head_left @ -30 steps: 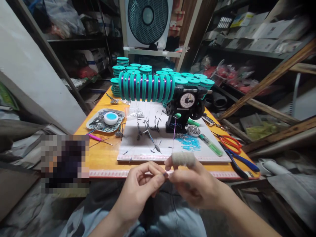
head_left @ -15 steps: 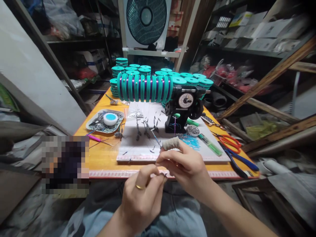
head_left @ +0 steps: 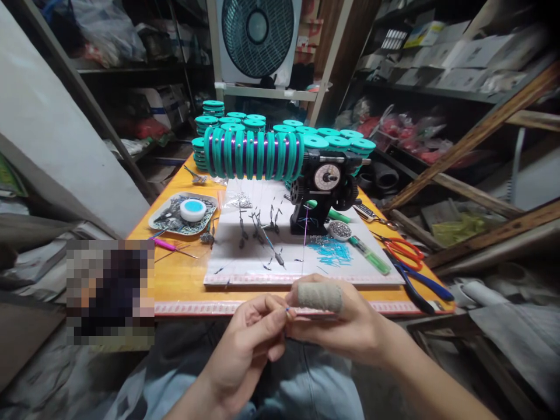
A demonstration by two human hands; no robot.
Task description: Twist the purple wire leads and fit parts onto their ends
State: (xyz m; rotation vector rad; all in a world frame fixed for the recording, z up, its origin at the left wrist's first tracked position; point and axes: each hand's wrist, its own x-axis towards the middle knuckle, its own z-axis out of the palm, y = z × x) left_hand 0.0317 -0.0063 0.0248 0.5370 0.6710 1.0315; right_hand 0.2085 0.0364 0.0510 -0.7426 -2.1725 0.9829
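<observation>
My left hand [head_left: 249, 338] and my right hand [head_left: 336, 324] meet fingertip to fingertip just below the front edge of the orange table [head_left: 184, 280]. Both pinch a tiny blue-tipped piece at the end of a thin purple line [head_left: 305, 233]. That line runs up to the black winding machine [head_left: 326, 186]. A grey bandage [head_left: 319, 296] wraps my right index finger. On the machine's shaft sits a row of teal spools [head_left: 254, 154] wound with purple line.
A white board [head_left: 350, 271] holds small black swivels [head_left: 258, 230], blue tubes [head_left: 332, 252] and a round tin [head_left: 340, 231]. A tray [head_left: 164, 219] with a white-blue tape roll [head_left: 193, 210] lies left. Red scissors [head_left: 405, 251], blue pliers [head_left: 422, 286] and a green lighter [head_left: 371, 256] lie right. Stacked teal spools [head_left: 219, 119] stand behind.
My right hand dropped back down from above the board to meet my left hand again. My left hand turned, so its ring no longer shows.
</observation>
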